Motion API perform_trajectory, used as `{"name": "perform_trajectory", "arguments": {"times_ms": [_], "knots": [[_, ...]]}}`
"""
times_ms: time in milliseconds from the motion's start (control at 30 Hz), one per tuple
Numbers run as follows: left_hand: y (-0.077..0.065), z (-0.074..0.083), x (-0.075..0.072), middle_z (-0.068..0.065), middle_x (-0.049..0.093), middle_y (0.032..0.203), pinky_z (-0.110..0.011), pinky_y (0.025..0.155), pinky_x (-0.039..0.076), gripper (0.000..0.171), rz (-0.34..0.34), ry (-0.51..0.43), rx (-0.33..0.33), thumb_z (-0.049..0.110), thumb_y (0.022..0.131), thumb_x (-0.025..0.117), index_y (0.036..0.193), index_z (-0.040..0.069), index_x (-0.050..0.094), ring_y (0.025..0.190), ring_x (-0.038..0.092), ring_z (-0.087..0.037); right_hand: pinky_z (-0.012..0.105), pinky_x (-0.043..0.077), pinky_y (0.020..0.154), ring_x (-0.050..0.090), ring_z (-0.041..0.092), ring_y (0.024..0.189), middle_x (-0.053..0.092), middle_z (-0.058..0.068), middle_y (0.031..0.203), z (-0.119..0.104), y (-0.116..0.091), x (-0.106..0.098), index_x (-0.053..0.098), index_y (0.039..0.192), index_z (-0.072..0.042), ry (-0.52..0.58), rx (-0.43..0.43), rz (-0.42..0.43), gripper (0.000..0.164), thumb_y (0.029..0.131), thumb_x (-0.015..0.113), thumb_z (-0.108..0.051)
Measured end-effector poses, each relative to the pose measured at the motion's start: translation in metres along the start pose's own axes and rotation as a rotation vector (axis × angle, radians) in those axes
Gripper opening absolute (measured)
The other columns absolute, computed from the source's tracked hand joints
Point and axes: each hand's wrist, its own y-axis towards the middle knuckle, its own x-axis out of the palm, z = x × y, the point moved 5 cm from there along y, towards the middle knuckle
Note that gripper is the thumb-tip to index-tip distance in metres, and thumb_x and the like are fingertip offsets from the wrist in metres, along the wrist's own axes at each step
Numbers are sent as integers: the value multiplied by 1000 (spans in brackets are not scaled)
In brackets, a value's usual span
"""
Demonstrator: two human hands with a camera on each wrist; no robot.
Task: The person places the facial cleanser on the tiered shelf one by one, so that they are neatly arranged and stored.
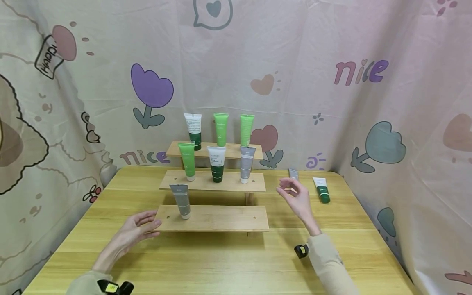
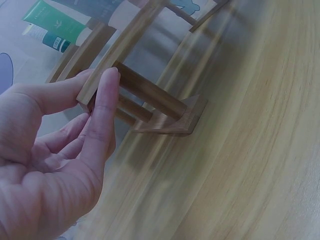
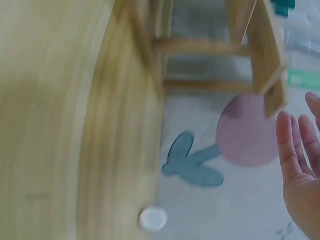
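Note:
A three-step wooden display stand (image 1: 217, 219) holds upright squeeze tubes. My left hand (image 1: 132, 229) pinches the left end of its bottom step, thumb and index finger on the board in the left wrist view. Near that end stands a grey tube (image 1: 181, 200). On the middle step are a green tube (image 1: 188, 161), a white and dark green tube (image 1: 216, 164) and a lilac-grey tube (image 1: 247, 164). My right hand (image 1: 298, 201), empty with fingers loosely bent, hovers right of the stand, just before a grey tube (image 1: 293, 173) that it partly hides.
On the top step stand a white and dark green tube (image 1: 194, 131) and two bright green tubes. Another white and dark green tube (image 1: 322, 190) lies on the wooden table (image 1: 221, 266) at the right. A printed curtain (image 1: 295, 49) hangs behind and at both sides.

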Motion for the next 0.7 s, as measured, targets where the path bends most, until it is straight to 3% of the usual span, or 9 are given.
{"name": "perform_trajectory", "arguments": {"times_ms": [200,333,500,700], "knots": [[0,0,-1,-19,37,133,-28,93,64,80,-12,1,10,11,101,61,153,-19,8,100,61,-5,11,61,74,64,6,84,66,34,101,8,1,-22,63,113,18,-44,107,73,32,82,72,16],[0,0,-1,-16,39,131,-28,94,64,80,-6,2,5,12,100,62,153,-18,9,101,62,-5,8,59,73,64,10,84,64,39,108,30,3,-33,63,114,18,-98,161,97,34,82,72,15],[0,0,0,-15,39,129,-28,93,64,80,-5,-13,3,10,100,62,153,-18,9,100,62,-5,4,56,71,66,15,85,67,34,109,57,7,-43,66,113,12,-217,165,101,33,81,75,11],[0,-1,0,-13,41,126,-28,93,64,79,-10,-13,7,9,100,61,152,-19,8,99,62,-6,7,58,66,66,15,79,68,32,101,69,13,-50,66,107,13,-306,83,73,32,77,74,11]]}}
